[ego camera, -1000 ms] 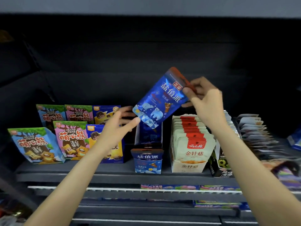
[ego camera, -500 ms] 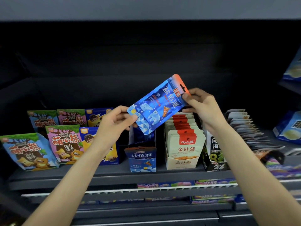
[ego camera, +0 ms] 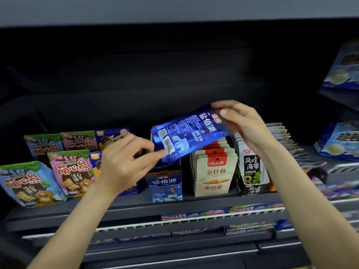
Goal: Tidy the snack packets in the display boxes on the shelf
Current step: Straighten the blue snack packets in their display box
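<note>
At 9 o'clock I see cartoon-bear biscuit bags standing upright – a blue one (ego camera: 29,185) in front, a pink one (ego camera: 71,171) just beside it. At 3 o'clock sit blue cartons (ego camera: 338,140), blurred. At 6 o'clock a white price rail (ego camera: 194,218) runs above pastel packets (ego camera: 256,207).

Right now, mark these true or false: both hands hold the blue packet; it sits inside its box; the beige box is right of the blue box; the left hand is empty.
1. Both hands hold the blue packet. True: left hand pinches its lower end, right hand its top.
2. It sits inside its box. False: it is held above the blue box.
3. The beige box stands right of the blue box. True.
4. The left hand is empty. False: it pinches the packet.
</note>
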A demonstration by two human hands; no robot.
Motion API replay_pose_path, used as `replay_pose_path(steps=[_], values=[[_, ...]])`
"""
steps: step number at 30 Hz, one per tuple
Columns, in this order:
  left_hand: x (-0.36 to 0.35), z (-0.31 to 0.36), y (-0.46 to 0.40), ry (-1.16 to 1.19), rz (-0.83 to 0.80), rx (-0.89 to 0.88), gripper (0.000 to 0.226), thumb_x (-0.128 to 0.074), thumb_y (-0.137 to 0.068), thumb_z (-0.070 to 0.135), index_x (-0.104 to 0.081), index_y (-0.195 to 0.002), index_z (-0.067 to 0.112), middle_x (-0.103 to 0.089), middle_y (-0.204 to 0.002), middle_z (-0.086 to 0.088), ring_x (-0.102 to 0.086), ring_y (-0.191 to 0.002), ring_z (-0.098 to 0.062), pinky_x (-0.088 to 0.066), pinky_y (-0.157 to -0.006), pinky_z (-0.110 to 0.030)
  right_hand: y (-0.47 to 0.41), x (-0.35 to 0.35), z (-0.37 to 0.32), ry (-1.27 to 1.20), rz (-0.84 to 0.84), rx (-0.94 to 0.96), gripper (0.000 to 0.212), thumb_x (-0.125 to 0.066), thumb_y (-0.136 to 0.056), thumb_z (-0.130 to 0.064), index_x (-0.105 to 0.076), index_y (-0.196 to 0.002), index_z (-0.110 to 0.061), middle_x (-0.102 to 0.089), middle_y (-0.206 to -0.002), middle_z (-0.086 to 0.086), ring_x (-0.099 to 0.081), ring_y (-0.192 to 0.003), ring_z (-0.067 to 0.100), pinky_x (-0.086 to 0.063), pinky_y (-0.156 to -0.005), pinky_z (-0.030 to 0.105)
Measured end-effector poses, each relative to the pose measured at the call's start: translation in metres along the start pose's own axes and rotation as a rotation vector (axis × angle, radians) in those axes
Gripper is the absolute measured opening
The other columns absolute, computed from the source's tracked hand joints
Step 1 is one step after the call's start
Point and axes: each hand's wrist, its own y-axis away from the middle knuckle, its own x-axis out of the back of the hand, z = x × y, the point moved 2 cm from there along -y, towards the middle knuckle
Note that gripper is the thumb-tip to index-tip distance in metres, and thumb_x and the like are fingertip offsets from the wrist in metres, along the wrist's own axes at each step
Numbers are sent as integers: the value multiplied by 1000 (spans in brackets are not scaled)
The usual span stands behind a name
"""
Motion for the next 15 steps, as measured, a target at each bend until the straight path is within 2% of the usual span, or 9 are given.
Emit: replay_pose_path(steps=[4, 8, 12, 15], values=[[-1, 8, -4, -75, -39, -148, 13, -68, -90, 21, -64, -101, 17, -52, -92, 2, -47, -75, -12, -36, -62, -25, -1, 2, -3, -8, -16, 87, 24, -50, -95, -3, -61, -105, -21, -72, -93, -16, -65, -91, 0, -50, -71, 13], [-6, 10, -4, -75, -72, -141, 11, -67, -91, 22, -63, -101, 18, -52, -94, 2, -48, -79, -14, -30, -66, -25, -3, 2, -6, -5, -13, 145, 24, -48, -95, -1, -60, -104, -20, -71, -97, -18, -63, -95, -2, -50, -72, 12], [-9, 11, -3, -59, -98, -141, 16, -64, -92, 29, -61, -102, 17, -53, -99, 2, -49, -84, -13, -33, -69, -26, -3, 2, -8, 11, -23, 143, 23, -48, -96, -3, -60, -105, -20, -71, -94, -17, -63, -93, -2, -49, -67, 12], [-10, 11, -1, -65, -88, -121, 18, -63, -92, 33, -59, -103, 19, -53, -104, 1, -49, -90, -15, -35, -73, -27, -4, 4, -8, -2, -38, 117, 23, -47, -97, -3, -61, -107, -18, -72, -93, -15, -65, -85, -1, -50, -66, 11]])
